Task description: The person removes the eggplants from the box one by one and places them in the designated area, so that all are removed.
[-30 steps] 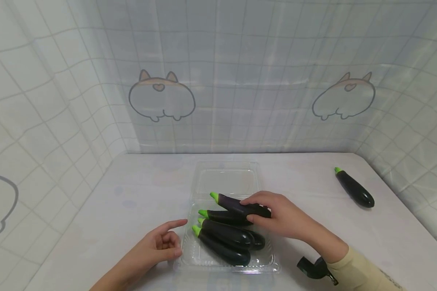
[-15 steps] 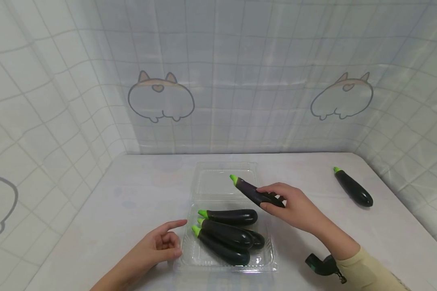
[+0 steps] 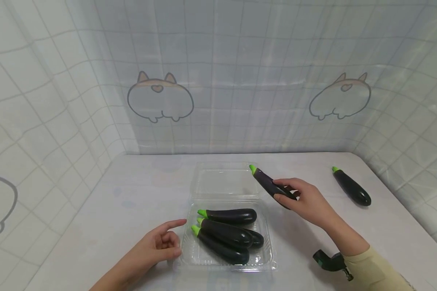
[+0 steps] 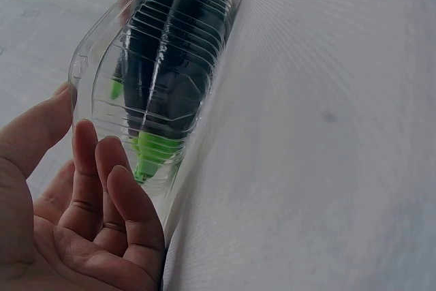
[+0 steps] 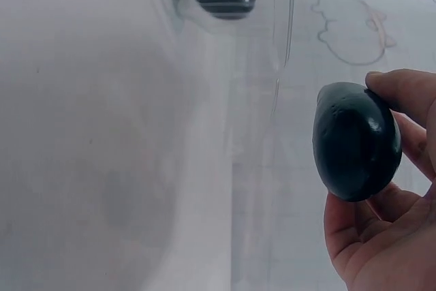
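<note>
My right hand [image 3: 306, 198] grips a dark eggplant [image 3: 266, 182] in the air, right of the lidded tray, its green stem end pointing back and left. In the right wrist view, the fingers and thumb hold its rounded end [image 5: 357, 142]. Several more eggplants [image 3: 227, 236] lie in the clear plastic clamshell box [image 3: 269, 258], stems to the left. Beside the box's left edge rests my left hand [image 3: 160, 244], index finger extended to the edge, other fingers loosely bent. From the left wrist, the thumb [image 4: 41, 127] reaches the box rim.
The box's clear lid [image 3: 223, 180] lies opened flat behind it. One eggplant [image 3: 351, 186] lies alone at the table's right. A black camera mount [image 3: 329, 262] hangs at my right wrist. Patterned curtains [image 3: 240, 101] enclose the white table.
My right hand has lifted the eggplant out of the box and carried it right and slightly back. The left hand and the other eggplants stay in place.
</note>
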The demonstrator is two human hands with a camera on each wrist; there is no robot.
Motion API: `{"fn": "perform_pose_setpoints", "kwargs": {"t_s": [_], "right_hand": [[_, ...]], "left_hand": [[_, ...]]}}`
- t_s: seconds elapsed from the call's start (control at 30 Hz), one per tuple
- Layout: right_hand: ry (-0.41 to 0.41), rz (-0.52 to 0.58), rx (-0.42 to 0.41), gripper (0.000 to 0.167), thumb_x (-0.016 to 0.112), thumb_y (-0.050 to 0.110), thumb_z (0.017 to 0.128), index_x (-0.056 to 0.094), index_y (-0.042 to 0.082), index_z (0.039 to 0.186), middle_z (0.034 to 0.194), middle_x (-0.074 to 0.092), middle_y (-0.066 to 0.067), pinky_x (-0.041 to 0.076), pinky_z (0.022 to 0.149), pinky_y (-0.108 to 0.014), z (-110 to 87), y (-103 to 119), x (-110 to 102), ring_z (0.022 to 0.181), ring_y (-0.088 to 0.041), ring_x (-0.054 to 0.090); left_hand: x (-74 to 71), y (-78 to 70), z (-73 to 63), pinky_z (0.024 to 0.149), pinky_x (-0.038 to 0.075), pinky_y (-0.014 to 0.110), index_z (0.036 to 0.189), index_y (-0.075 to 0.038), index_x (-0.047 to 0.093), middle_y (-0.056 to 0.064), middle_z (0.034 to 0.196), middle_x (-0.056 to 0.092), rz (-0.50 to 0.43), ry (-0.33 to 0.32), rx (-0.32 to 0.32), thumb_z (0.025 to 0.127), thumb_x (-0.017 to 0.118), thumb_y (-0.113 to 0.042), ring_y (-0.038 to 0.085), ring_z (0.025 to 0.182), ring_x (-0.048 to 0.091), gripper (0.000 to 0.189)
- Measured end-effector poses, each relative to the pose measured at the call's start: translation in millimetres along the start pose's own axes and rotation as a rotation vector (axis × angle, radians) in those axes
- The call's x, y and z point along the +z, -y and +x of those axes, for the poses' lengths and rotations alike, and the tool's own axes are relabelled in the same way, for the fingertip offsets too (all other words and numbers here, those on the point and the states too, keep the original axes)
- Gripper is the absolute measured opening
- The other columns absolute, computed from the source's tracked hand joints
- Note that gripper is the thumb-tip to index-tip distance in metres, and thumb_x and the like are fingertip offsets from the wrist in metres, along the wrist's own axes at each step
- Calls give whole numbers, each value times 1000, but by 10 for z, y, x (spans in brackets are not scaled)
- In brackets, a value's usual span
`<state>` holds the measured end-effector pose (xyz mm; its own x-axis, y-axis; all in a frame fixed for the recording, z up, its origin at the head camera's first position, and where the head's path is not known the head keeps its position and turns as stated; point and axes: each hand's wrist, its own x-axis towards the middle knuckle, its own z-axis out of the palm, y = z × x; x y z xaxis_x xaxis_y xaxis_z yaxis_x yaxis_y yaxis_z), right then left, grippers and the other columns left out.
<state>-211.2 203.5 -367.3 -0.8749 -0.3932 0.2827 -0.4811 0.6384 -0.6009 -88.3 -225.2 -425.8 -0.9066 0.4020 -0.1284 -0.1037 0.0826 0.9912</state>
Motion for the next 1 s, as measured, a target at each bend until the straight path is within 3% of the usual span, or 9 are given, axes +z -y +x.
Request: {"fn": "perform_pose_setpoints", "kwargs": {"t_s": [0.5,1.0], "right_hand": [[-62,-3,95,45,72,39,91,64,18,131,117,66,-3,53,78,-35,7,-284,-126,99,-19,62],[-110,-60,246,61,65,54,91,57,17,139,126,61,-14,50,76,-43,-29,-601,-358,113,-37,58]], "left_hand": [[-5,18,9,72,48,24,152,-8,33,9,95,58,3,-12,-38,93,68,-7,11,79,56,70],[-9,19,18,71,48,24,153,-6,32,6,93,59,-14,-1,-22,93,67,-4,10,80,56,69]]}}
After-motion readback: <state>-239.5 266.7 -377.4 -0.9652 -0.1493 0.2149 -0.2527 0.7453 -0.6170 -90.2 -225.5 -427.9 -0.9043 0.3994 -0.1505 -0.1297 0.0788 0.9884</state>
